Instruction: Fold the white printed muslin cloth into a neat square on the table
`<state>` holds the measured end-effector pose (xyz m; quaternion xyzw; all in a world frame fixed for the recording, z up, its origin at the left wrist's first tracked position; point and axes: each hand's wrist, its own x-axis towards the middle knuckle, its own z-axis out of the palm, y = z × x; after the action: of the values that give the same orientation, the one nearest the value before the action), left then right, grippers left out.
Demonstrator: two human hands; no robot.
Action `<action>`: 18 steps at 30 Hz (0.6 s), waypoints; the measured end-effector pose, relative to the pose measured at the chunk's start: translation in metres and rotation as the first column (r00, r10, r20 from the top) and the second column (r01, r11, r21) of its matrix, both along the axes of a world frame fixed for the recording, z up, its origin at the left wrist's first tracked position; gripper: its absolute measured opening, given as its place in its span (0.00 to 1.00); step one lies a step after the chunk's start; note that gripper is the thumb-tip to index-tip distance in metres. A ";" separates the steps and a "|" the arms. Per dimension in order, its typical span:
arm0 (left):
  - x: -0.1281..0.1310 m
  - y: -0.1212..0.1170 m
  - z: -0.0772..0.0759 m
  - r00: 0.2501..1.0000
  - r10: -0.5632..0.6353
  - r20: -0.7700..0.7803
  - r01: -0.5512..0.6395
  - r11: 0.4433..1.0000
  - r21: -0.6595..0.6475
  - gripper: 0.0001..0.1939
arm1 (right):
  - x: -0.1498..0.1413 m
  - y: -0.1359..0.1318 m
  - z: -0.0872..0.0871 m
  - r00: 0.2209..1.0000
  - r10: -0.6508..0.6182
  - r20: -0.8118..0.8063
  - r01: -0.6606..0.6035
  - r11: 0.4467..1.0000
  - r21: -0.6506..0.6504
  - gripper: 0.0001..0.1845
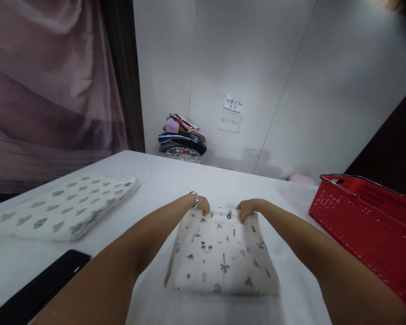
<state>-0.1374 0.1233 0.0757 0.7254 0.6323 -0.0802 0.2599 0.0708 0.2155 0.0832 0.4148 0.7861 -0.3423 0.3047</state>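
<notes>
A folded white cloth (221,257) printed with small grey and green figures lies on the white table (162,180) in front of me. My left hand (200,204), with a bracelet at the wrist, grips the cloth's far edge at its left corner, fingers curled. Just to the right, my right hand (247,208) pinches the same far edge. Both forearms reach out over the cloth's two sides.
A second folded cloth with green shapes (67,205) lies at the left. A black phone (37,289) rests near the front left edge. A red plastic basket (368,221) stands at the right. A pile of folded clothes (182,137) sits by the back wall.
</notes>
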 end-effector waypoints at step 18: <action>0.022 -0.104 0.158 0.971 0.135 -0.198 0.064 0.651 0.756 0.14 | 0.054 -0.076 0.148 0.939 0.320 -0.126 -0.058 0.509 0.859 0.11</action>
<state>-0.1159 0.0197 0.2339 0.7398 0.6483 0.1104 -0.1421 0.1247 0.1392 0.2307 0.3702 0.9268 0.0633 -0.0078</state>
